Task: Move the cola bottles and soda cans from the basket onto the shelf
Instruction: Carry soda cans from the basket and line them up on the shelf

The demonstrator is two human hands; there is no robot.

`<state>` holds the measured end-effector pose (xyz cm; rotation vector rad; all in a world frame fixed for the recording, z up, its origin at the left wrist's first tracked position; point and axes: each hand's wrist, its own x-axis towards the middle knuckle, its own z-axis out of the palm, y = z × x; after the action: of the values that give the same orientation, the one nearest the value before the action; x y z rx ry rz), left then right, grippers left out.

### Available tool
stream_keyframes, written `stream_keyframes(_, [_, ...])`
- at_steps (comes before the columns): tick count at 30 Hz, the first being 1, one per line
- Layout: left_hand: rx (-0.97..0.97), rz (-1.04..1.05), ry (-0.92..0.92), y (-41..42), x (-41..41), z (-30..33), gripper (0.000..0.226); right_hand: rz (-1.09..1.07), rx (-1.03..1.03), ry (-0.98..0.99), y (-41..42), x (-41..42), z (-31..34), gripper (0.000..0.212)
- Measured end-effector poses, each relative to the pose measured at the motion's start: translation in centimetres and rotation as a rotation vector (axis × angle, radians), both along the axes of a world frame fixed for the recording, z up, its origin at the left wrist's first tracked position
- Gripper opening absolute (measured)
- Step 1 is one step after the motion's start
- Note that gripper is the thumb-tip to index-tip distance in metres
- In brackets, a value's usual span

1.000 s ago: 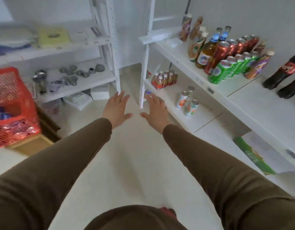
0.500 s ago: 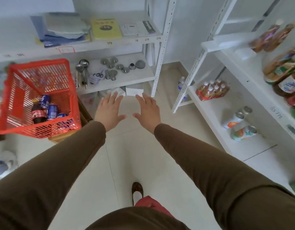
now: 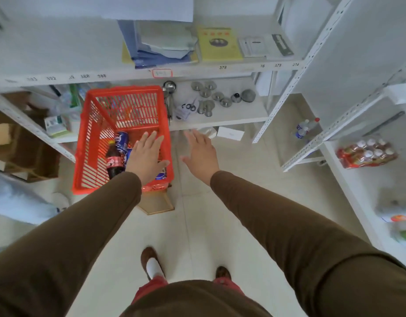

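Observation:
A red plastic basket (image 3: 92, 143) sits on a low wooden stand at the left. Inside it lie a cola bottle (image 3: 113, 161) with a red label and several blue soda cans (image 3: 122, 140). My left hand (image 3: 146, 157) hovers flat over the basket's right half, fingers apart, covering some cans and holding nothing. To the right of the basket my right hand (image 3: 201, 154) is stretched out over the floor, open and empty. The white shelf (image 3: 366, 179) on the right holds a shrink-wrapped pack of small bottles (image 3: 366, 153).
Behind the basket a white rack (image 3: 220, 120) carries metal utensils and scissors, with books and papers one level up. Cardboard boxes (image 3: 26, 152) stand at the far left. Water bottles (image 3: 306, 129) stand on the floor by the right rack's post.
My view has swung left, from the drinks shelf to the basket. Both hands moved with it, and my left hand is now over the basket's contents.

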<state>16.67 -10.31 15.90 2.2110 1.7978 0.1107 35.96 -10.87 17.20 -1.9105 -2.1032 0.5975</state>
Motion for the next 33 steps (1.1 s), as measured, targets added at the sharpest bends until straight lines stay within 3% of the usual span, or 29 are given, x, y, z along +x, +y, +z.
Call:
stream_keyframes(7, [-0.116, 0.006, 0.024, 5.3, -11.0, -3.1, 0.083, -0.040, -0.067, 0.086, 4.2, -11.0, -2.8, 0.077])
stream_keyframes(14, [-0.204, 0.069, -0.006, 8.8, -16.9, -6.3, 0.082, -0.054, -0.196, 0.136, 7.5, -15.7, -6.2, 0.076])
stream_keyframes(23, [-0.326, 0.092, -0.046, 10.7, -17.4, -10.4, 0.082, -0.108, -0.369, 0.148, 10.1, -17.5, -11.3, 0.073])
stream_keyframes(33, [-0.539, 0.062, -0.141, 10.0, -15.3, -14.0, 0.079, -0.418, -0.547, 0.244, 8.1, -18.2, -16.9, 0.066])
